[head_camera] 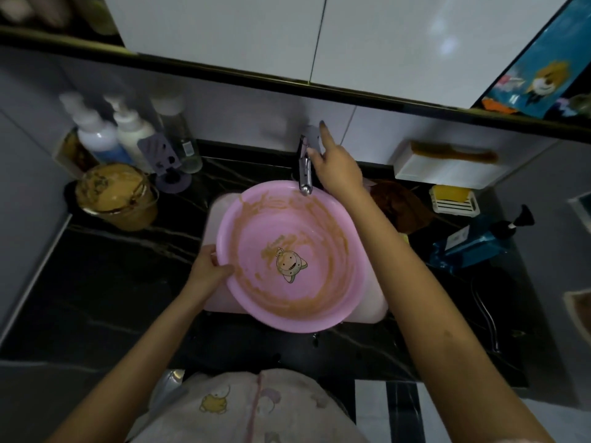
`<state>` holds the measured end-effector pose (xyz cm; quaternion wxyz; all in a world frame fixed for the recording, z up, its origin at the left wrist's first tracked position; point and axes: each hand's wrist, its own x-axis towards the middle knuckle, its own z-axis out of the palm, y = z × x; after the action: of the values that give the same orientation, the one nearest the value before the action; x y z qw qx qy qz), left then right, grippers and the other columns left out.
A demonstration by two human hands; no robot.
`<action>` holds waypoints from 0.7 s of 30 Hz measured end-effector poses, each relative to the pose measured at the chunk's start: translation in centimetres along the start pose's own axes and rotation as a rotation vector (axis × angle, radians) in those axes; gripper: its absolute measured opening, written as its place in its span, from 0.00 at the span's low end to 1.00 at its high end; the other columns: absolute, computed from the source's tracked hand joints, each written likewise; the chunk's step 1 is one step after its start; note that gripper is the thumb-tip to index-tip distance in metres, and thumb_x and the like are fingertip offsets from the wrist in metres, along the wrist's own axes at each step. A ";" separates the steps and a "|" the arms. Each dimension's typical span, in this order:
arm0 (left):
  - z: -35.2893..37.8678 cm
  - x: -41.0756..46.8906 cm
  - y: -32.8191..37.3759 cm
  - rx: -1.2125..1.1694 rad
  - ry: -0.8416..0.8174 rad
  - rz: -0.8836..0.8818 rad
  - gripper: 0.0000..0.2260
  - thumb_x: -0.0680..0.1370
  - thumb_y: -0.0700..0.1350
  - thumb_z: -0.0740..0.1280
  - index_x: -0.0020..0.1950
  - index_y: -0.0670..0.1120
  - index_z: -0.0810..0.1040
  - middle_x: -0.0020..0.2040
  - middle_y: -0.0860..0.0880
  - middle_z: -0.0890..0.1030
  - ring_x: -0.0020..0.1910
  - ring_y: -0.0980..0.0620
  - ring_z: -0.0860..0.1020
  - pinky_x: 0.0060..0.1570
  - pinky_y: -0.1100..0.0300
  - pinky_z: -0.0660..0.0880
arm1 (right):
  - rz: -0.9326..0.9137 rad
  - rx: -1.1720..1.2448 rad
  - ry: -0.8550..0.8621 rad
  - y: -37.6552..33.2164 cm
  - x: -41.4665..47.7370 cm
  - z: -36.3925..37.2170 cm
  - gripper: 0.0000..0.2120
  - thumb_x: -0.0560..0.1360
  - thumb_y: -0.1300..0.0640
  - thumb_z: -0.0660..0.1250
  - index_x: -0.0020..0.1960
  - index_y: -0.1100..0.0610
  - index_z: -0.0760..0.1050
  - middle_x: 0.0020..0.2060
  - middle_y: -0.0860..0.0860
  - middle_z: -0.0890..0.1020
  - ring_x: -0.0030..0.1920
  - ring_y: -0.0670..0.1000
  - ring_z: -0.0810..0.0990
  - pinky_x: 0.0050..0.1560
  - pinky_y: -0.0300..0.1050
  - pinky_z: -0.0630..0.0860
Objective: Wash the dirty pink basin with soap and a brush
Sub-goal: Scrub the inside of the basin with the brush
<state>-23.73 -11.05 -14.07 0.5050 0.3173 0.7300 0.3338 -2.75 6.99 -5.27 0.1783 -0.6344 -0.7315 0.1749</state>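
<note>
Basin (332,282) unwashed, smeared brown; whole wash ahead. Left hand (209,266) grips its rim; right hand (335,169) at tap (305,174) behind basin, forefinger straight, grip unclear.

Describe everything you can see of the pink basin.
The basin is round, pink and plastic-looking, with a cartoon figure printed on its bottom. Brown-orange smears streak its walls and bottom. It rests open side up on the sink, its far rim under the faucet spout. The left hand grips its left rim.
</note>
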 end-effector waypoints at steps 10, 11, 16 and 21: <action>-1.1 0.4 0.4 0.140 -0.122 0.125 0.28 0.71 0.38 0.74 0.68 0.40 0.67 0.62 0.43 0.74 0.55 0.51 0.72 0.54 0.58 0.70 | 0.038 -0.229 -0.087 -1.9 5.8 -0.4 0.14 0.77 0.57 0.60 0.57 0.64 0.76 0.53 0.61 0.79 0.54 0.60 0.78 0.41 0.42 0.66; -1.0 0.3 0.5 0.146 -0.123 0.131 0.28 0.71 0.38 0.73 0.68 0.40 0.67 0.62 0.44 0.73 0.56 0.51 0.72 0.55 0.58 0.69 | 0.054 -0.229 -0.112 -2.1 6.4 -0.7 0.15 0.77 0.56 0.60 0.57 0.65 0.76 0.54 0.61 0.79 0.55 0.59 0.77 0.42 0.41 0.66; -0.6 -0.5 0.9 0.146 -0.070 0.145 0.25 0.72 0.36 0.72 0.66 0.38 0.69 0.56 0.47 0.73 0.54 0.51 0.72 0.53 0.58 0.69 | 0.041 -0.267 -0.112 -1.9 5.9 -0.5 0.16 0.79 0.55 0.57 0.61 0.62 0.74 0.55 0.60 0.79 0.55 0.59 0.77 0.43 0.43 0.67; -0.1 -1.1 1.5 0.090 -0.078 0.117 0.28 0.66 0.43 0.74 0.64 0.42 0.69 0.52 0.50 0.74 0.53 0.51 0.72 0.51 0.58 0.69 | -0.042 -0.261 -0.150 0.2 2.8 1.2 0.24 0.82 0.49 0.51 0.76 0.56 0.55 0.58 0.62 0.77 0.56 0.62 0.76 0.44 0.48 0.69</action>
<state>-23.27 -11.09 -12.24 0.4979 0.3947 0.7042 0.3169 -3.49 9.75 -6.28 0.0431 -0.6220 -0.7724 0.1214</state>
